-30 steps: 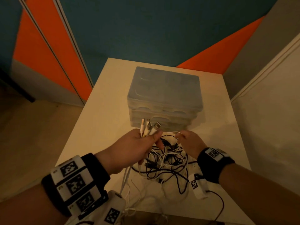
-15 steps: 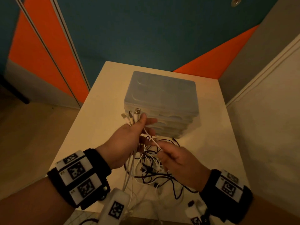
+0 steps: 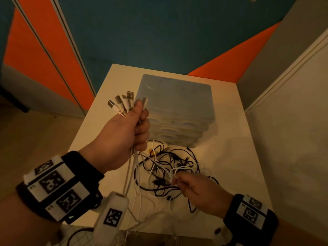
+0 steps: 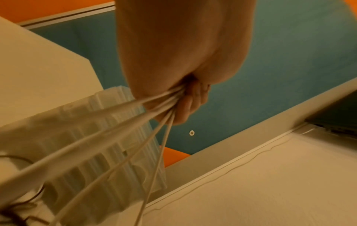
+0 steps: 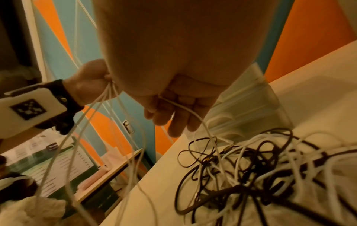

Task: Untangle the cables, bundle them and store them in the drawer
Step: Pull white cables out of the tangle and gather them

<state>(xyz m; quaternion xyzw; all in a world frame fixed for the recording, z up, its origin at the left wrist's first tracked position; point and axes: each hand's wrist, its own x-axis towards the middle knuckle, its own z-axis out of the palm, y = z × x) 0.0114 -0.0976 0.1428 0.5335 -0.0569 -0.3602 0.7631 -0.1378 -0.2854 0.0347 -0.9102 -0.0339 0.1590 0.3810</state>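
My left hand is raised above the table and grips a bunch of white cables just below their plugs, which fan out above the fist. Their cords hang down from the fist toward the table's near edge. A tangle of black and white cables lies on the white table in front of the translucent drawer unit. My right hand hovers at the tangle's near side and pinches a white cable that runs down into the pile.
The drawer unit stands at the table's middle with its drawers closed. A white wall or cabinet side borders the table on the right, blue and orange panels stand behind. Cords dangle over the table's near edge.
My left hand has lifted the bunch of white plugs higher and to the left. My right hand has drawn back toward me from the tangle's far side, pulling a white cable.
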